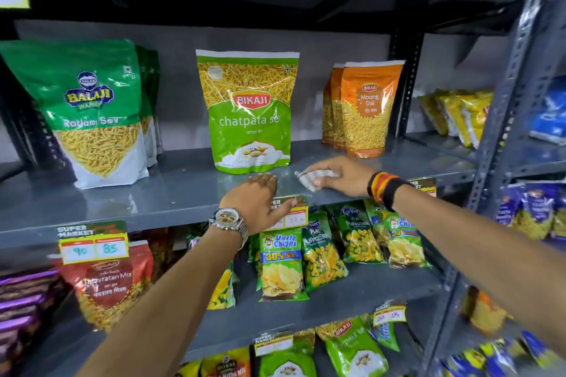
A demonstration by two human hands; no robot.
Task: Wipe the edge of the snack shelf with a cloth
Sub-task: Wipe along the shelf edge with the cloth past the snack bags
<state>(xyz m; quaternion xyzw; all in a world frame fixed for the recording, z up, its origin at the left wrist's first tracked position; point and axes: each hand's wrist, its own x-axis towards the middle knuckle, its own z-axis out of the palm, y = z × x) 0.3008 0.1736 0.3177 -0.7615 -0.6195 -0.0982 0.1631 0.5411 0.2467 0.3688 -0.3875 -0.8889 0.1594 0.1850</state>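
The grey metal snack shelf [171,193] runs across the middle of the view. My right hand [340,176] lies flat near its front edge, fingers closed over a small crumpled whitish cloth [312,177] that it presses onto the shelf surface. My left hand [257,200], with a wristwatch, rests on the shelf's front edge just left of the cloth. Its fingers lie on top and its thumb hangs over a price tag [291,214]. It holds nothing.
On this shelf stand a green Bikaji chatpata sev bag [249,113] right behind my hands, orange Moong Dal bags [367,107] at the right, and a green Balaji Ratlami Sev bag [88,113] at the left. Chip packets [284,266] fill the shelf below. A steel upright [502,119] stands at right.
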